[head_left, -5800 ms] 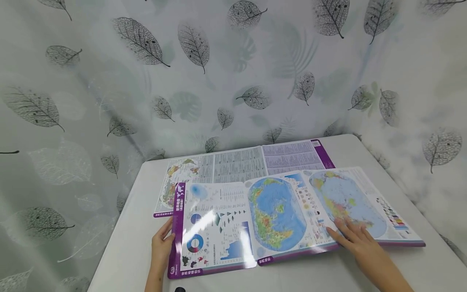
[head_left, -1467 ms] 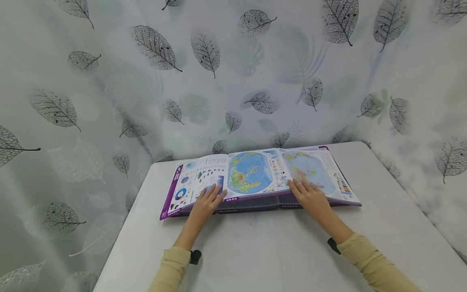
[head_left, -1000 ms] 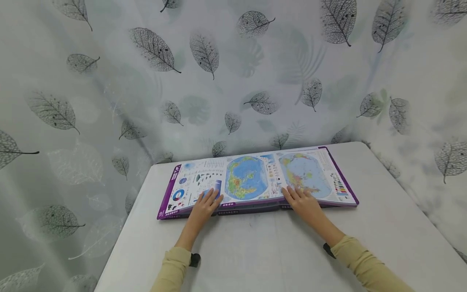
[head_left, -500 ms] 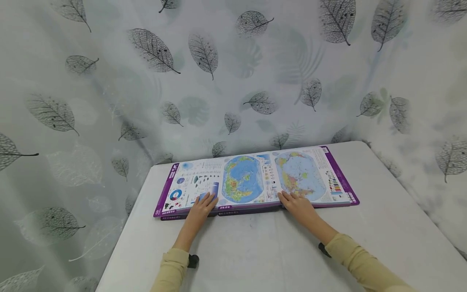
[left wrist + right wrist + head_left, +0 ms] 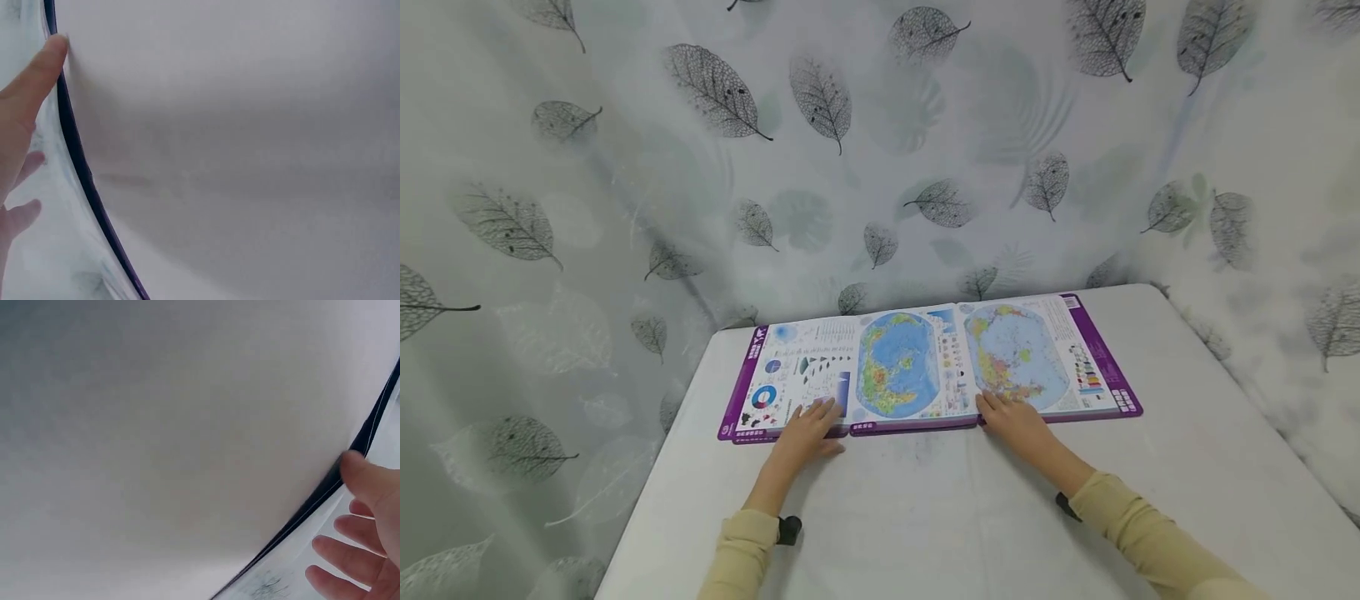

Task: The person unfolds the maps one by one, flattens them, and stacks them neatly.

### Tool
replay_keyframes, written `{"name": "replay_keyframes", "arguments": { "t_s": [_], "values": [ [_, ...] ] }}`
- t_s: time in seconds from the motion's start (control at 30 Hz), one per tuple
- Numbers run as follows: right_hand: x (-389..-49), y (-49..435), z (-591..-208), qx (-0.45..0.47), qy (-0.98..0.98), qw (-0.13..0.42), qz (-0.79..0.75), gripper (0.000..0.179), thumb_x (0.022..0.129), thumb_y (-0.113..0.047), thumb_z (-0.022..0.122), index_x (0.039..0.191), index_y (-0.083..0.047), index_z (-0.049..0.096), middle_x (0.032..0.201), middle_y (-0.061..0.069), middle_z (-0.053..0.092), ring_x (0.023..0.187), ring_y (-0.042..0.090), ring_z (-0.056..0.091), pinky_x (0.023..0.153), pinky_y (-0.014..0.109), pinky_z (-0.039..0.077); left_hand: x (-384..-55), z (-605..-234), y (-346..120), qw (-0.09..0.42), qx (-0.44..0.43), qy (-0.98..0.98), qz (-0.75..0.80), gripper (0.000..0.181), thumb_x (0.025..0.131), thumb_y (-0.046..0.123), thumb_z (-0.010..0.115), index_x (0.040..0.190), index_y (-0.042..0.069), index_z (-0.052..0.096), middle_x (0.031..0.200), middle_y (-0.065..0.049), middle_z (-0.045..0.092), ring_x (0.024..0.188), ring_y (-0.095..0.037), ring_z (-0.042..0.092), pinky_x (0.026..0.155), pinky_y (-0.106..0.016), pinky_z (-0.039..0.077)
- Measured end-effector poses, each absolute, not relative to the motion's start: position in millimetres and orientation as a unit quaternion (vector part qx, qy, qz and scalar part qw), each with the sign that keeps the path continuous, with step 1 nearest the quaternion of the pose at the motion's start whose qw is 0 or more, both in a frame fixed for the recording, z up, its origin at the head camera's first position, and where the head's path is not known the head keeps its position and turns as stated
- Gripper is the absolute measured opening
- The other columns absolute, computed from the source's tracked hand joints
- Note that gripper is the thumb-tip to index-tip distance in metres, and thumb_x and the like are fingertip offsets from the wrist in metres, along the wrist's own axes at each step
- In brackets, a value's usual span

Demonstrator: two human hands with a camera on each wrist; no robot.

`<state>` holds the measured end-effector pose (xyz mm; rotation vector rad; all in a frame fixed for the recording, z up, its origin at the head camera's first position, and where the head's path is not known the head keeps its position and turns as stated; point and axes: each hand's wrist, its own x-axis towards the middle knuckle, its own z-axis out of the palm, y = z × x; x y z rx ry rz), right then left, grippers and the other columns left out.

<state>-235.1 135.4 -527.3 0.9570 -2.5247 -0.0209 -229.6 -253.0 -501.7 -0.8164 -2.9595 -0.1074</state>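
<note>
An unfolded three-panel world map (image 5: 898, 367) with purple end strips lies on top of a second folded-out sheet (image 5: 917, 428); only thin purple edges of the lower one show. My left hand (image 5: 803, 435) rests its fingers on the left panel near the front edge, its thumb stretched out beside that edge. On the right, my right hand (image 5: 1018, 423) lies with straight fingers on the front edge of the right panel. In the wrist views, the left thumb (image 5: 47, 65) and right thumb (image 5: 365, 478) are at the sheets' dark edge.
A white-covered table (image 5: 917, 517) carries the maps near its back edge. Behind and to the sides hangs a curtain (image 5: 880, 150) printed with grey leaves. Dark wrist cameras (image 5: 788, 531) sit under both cuffs.
The upper map has moved back from the front, off-line position and now lies nearly aligned over the lower sheet. Its raised front edge has settled. My left thumb has spread out sideways.
</note>
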Motion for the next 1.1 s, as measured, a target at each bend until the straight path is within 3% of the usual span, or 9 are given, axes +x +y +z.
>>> {"name": "replay_keyframes", "arguments": {
  "t_s": [0.07, 0.13, 0.23, 0.3, 0.4, 0.6, 0.73, 0.9, 1.1],
  "values": [
    [-234.5, 131.1, -526.5, 0.357, -0.9, 0.244, -0.046, 0.033, 0.077, -0.006, 0.075, 0.106, 0.005, 0.063, 0.104, 0.019, 0.064, 0.082, 0.03, 0.066, 0.053, 0.034, 0.054, -228.5, -498.7, -248.8, 0.022, -0.276, -0.961, -0.026, 0.064, 0.082, 0.036, 0.07, 0.134, 0.005, 0.049, 0.135, -0.016, 0.048, 0.124, -0.035, 0.042, 0.1, -0.057, 0.029],
    [-233.4, 127.2, -528.3, 0.365, -0.887, 0.274, -0.071, 0.014, 0.09, 0.005, 0.056, 0.101, 0.006, 0.064, 0.096, 0.018, 0.064, 0.07, 0.027, 0.065, 0.043, 0.03, 0.05, -228.0, -496.9, -242.8, 0.022, -0.286, -0.958, -0.021, 0.06, 0.084, 0.034, 0.069, 0.133, 0.004, 0.051, 0.132, -0.016, 0.05, 0.121, -0.035, 0.045, 0.099, -0.056, 0.031],
    [-233.2, 120.7, -533.4, 0.364, -0.865, 0.335, -0.082, 0.043, 0.099, 0.008, 0.022, 0.093, 0.007, 0.064, 0.08, 0.017, 0.061, 0.049, 0.02, 0.055, 0.031, 0.026, 0.038, -229.0, -498.6, -234.8, 0.036, -0.296, -0.954, -0.015, 0.053, 0.086, 0.029, 0.068, 0.13, 0.004, 0.053, 0.129, -0.016, 0.053, 0.118, -0.034, 0.048, 0.098, -0.055, 0.033],
    [-233.4, 116.2, -535.8, 0.358, -0.855, 0.366, -0.081, 0.064, 0.096, 0.006, 0.0, 0.088, 0.008, 0.064, 0.073, 0.016, 0.057, 0.042, 0.017, 0.045, 0.03, 0.024, 0.035, -228.7, -498.5, -229.9, 0.047, -0.302, -0.952, -0.021, 0.049, 0.085, 0.025, 0.068, 0.127, 0.005, 0.054, 0.127, -0.015, 0.055, 0.116, -0.034, 0.05, 0.096, -0.055, 0.035],
    [-233.2, 110.6, -535.6, 0.35, -0.849, 0.384, -0.092, 0.063, 0.094, 0.008, 0.002, 0.085, 0.008, 0.065, 0.07, 0.018, 0.058, 0.038, 0.015, 0.042, 0.03, 0.024, 0.035, -228.3, -497.8, -223.4, 0.06, -0.304, -0.951, -0.024, 0.045, 0.084, 0.021, 0.07, 0.123, 0.006, 0.056, 0.123, -0.015, 0.057, 0.112, -0.033, 0.053, 0.095, -0.054, 0.038],
    [-229.7, 104.3, -532.5, 0.335, -0.853, 0.377, -0.131, 0.06, 0.093, 0.012, 0.007, 0.085, 0.006, 0.066, 0.075, 0.019, 0.064, 0.043, 0.02, 0.053, 0.035, 0.026, 0.044, -226.4, -499.7, -214.8, 0.071, -0.305, -0.95, -0.005, 0.041, 0.083, 0.021, 0.071, 0.12, 0.007, 0.06, 0.118, -0.012, 0.06, 0.107, -0.029, 0.057, 0.091, -0.049, 0.043],
    [-232.5, 99.3, -535.2, 0.333, -0.853, 0.372, -0.155, 0.062, 0.091, 0.014, 0.002, 0.082, 0.006, 0.064, 0.076, 0.02, 0.064, 0.042, 0.02, 0.055, 0.034, 0.024, 0.043, -224.4, -504.0, -213.2, 0.07, -0.3, -0.951, -0.001, 0.041, 0.084, 0.021, 0.069, 0.121, 0.005, 0.06, 0.117, -0.012, 0.061, 0.106, -0.028, 0.058, 0.09, -0.048, 0.044],
    [-234.7, 96.5, -532.3, 0.332, -0.85, 0.385, -0.137, 0.057, 0.093, 0.011, 0.001, 0.076, 0.008, 0.056, 0.069, 0.023, 0.061, 0.036, 0.018, 0.047, 0.032, 0.023, 0.039, -222.3, -507.9, -211.9, 0.076, -0.288, -0.955, 0.001, 0.043, 0.086, 0.024, 0.066, 0.124, 0.007, 0.059, 0.12, -0.011, 0.06, 0.11, -0.027, 0.056, 0.092, -0.047, 0.043],
    [-221.7, 97.8, -508.6, 0.338, -0.848, 0.401, -0.073, 0.049, 0.099, 0.003, 0.005, 0.076, 0.007, 0.048, 0.054, 0.013, 0.039, 0.035, 0.009, 0.025, 0.028, 0.019, 0.024, -216.8, -509.9, -209.5, 0.112, -0.297, -0.948, 0.019, 0.051, 0.084, 0.031, 0.069, 0.126, 0.007, 0.055, 0.122, -0.013, 0.058, 0.108, -0.029, 0.056, 0.091, -0.047, 0.043]
  ]
}}
